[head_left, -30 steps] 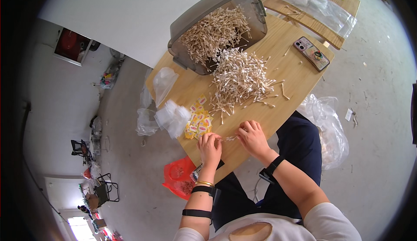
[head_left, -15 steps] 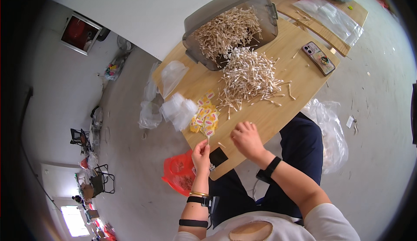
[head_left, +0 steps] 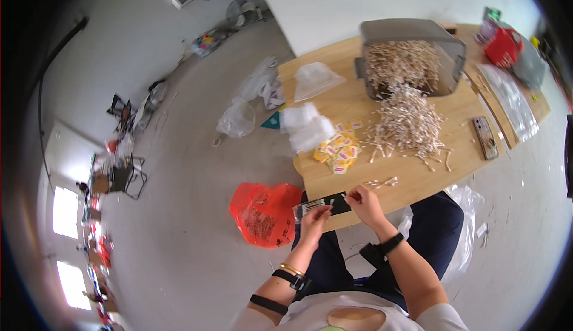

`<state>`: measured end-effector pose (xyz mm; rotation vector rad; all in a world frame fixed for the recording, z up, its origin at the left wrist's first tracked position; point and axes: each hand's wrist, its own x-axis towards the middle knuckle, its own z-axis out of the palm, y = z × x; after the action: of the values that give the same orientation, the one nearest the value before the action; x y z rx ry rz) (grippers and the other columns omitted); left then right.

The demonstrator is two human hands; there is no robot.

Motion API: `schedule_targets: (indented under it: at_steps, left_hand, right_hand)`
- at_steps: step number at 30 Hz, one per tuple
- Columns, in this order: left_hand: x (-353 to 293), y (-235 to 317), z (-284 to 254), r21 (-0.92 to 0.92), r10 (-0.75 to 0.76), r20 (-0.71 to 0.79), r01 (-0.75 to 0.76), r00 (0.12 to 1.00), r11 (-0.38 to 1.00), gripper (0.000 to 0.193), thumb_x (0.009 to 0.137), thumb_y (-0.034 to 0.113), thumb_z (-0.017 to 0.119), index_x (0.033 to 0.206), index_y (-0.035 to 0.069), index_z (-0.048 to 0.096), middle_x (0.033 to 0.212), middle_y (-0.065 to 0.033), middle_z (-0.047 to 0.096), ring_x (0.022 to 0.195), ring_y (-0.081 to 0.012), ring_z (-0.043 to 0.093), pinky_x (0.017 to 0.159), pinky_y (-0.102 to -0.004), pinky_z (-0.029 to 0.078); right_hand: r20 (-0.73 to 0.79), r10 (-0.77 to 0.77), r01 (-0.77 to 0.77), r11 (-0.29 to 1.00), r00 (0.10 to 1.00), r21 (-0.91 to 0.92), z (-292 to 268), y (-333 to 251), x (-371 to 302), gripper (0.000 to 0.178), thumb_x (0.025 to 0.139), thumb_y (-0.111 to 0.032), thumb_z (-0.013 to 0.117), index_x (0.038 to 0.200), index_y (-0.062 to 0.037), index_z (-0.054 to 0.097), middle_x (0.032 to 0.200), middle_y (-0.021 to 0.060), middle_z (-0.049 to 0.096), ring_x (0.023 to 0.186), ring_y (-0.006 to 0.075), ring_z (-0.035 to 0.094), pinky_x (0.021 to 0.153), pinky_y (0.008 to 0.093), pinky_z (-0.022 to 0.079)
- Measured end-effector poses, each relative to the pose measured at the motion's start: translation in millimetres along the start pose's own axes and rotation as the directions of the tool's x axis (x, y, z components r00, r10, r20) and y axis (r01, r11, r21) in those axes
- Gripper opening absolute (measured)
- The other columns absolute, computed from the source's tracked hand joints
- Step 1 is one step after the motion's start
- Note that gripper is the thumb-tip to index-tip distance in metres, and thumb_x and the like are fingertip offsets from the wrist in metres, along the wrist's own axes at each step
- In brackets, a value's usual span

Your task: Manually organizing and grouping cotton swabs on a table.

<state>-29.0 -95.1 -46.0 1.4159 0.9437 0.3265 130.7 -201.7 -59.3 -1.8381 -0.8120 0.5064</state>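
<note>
— What's in the hands?
— A small clear packet (head_left: 311, 207) with pale sticks, at the counter's (head_left: 418, 179) six o'clock edge; left hand (head_left: 314, 222) pinches it shut, right hand (head_left: 364, 203) pinches beside it.
— Around?
— Loose stick pile (head_left: 409, 122) at twelve, yellow sachets (head_left: 338, 151) at eleven.

Both hands have drawn back from the middle of the tabletop (head_left: 418, 182) to its near edge. A second ago the left hand (head_left: 314, 219) and right hand (head_left: 362, 202) worked just beside the yellow packets (head_left: 338, 151); now they sit well below them. The left hand now pinches a small clear bag (head_left: 311, 207), seemingly with pale sticks inside, though it is too small to be sure. A dark flat piece (head_left: 339, 203) lies between the hands, and a few loose sticks (head_left: 382, 182) now rest just above the right hand.
</note>
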Motion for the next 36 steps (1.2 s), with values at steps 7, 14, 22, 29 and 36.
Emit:
schedule_targets:
  at_steps: [7, 14, 22, 29, 36]
  left_hand:
    - [-10, -8, 12, -0.288, -0.022, 0.202, 0.081, 0.979, 0.954, 0.025, 0.097, 0.016, 0.061, 0.115, -0.001, 0.065, 0.105, -0.0066, 0.069, 0.098, -0.0148, 0.064, 0.09, -0.0286, 0.048]
    - [-29, -12, -42, -0.495, -0.048, 0.146, 0.114, 0.988, 0.861, 0.03, 0.105, 0.024, 0.056, 0.118, -0.002, 0.065, 0.103, -0.0078, 0.069, 0.094, -0.0156, 0.068, 0.089, -0.0317, 0.056]
    - [-34, -30, -146, -0.575, -0.219, -0.035, 0.16, 0.975, 0.802, 0.025, 0.101, 0.021, 0.064, 0.113, -0.001, 0.068, 0.099, -0.0081, 0.071, 0.09, -0.0148, 0.07, 0.083, -0.0316, 0.06]
    - [8, -52, -207, -0.768, -0.26, -0.26, -0.036, 0.93, 0.639, 0.024, 0.099, 0.019, 0.066, 0.118, 0.004, 0.066, 0.103, -0.0061, 0.071, 0.095, -0.0158, 0.07, 0.082, -0.0315, 0.06]
    - [41, -86, -223, 0.473, 0.188, -0.747, 0.31, 0.638, 0.825, 0.061, 0.1, 0.041, 0.058, 0.143, -0.001, 0.047, 0.145, -0.0201, 0.051, 0.135, -0.0375, 0.046, 0.117, -0.0497, 0.033]
  right_hand:
    - [0.125, 0.035, -0.048, 0.994, 0.992, 0.1, 13, -43, -23, 0.015, 0.082, -0.002, 0.072, 0.096, -0.004, 0.068, 0.087, 0.0114, 0.069, 0.08, 0.0265, 0.068, 0.072, 0.0355, 0.054]
    - [0.229, -0.405, 0.452, 0.865, 0.885, -0.217, 48, -87, -24, 0.02, 0.075, -0.005, 0.071, 0.093, -0.0069, 0.063, 0.093, 0.0138, 0.064, 0.093, 0.0351, 0.062, 0.084, 0.0448, 0.05]
    - [0.249, -0.245, 0.222, 0.968, 0.937, 0.12, 54, -88, -13, 0.015, 0.085, -0.006, 0.07, 0.098, -0.0023, 0.063, 0.092, 0.0141, 0.066, 0.085, 0.0301, 0.067, 0.076, 0.0377, 0.055]
    - [0.162, -0.113, 0.108, 0.993, 0.98, 0.041, 18, -59, -8, 0.009, 0.088, -0.005, 0.068, 0.096, -0.0003, 0.067, 0.089, 0.0133, 0.068, 0.079, 0.0255, 0.069, 0.073, 0.0352, 0.056]
    - [-0.012, -0.054, 0.053, 0.995, 0.998, -0.085, -34, -25, 3, 0.008, 0.09, -0.006, 0.069, 0.096, -0.0006, 0.069, 0.086, 0.009, 0.069, 0.072, 0.0169, 0.064, 0.069, 0.0295, 0.052]
